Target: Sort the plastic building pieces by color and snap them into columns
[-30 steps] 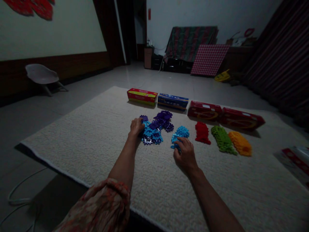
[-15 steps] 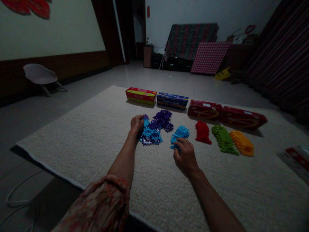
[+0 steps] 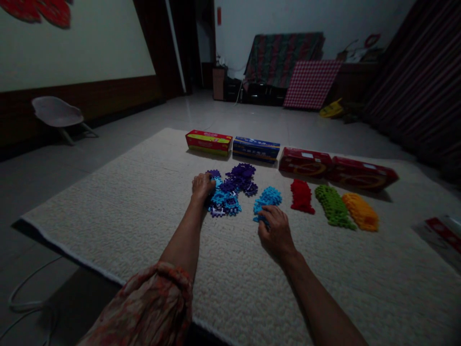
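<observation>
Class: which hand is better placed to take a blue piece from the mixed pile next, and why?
Probably the left hand: it is at the mixed pile, while the right hand is at the separate blue pile.

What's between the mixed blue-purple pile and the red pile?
In the head view: the light-blue pile, with the right hand over its near end.

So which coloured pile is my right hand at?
The light blue pile, between the purple-and-blue heap and the red pile. Your right hand covers its near end; no other pile lies under that hand.
</observation>
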Demonstrator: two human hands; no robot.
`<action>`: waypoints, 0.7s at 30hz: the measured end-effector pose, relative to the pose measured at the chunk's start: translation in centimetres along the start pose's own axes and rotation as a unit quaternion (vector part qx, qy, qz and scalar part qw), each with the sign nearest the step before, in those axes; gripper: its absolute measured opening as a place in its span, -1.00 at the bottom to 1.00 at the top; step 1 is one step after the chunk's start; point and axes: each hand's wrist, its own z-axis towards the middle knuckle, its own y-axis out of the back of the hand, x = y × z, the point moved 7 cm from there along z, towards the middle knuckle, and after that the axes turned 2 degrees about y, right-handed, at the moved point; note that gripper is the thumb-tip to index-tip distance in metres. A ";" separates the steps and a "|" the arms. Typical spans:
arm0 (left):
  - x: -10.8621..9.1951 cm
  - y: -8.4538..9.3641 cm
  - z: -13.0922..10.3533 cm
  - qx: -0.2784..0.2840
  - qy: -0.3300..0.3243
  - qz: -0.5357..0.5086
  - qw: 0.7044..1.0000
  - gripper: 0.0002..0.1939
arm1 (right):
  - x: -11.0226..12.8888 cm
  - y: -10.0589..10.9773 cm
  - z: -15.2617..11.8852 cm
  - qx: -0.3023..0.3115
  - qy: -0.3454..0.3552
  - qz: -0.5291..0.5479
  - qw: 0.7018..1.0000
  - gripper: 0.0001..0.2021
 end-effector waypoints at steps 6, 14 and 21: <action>-0.7 0.0 -0.4 0.026 -0.002 0.025 0.999 -0.52 | 0.0 0.1 0.1 -0.001 0.000 0.000 1.000 -0.74; 0.2 -1.3 1.1 0.056 0.006 -0.054 0.997 -0.39 | 0.1 0.1 0.1 0.007 -0.010 0.009 1.000 -0.74; 0.8 -1.5 2.2 0.062 0.019 -0.219 0.974 -0.49 | 0.2 0.2 0.1 0.012 -0.006 0.008 1.000 -0.72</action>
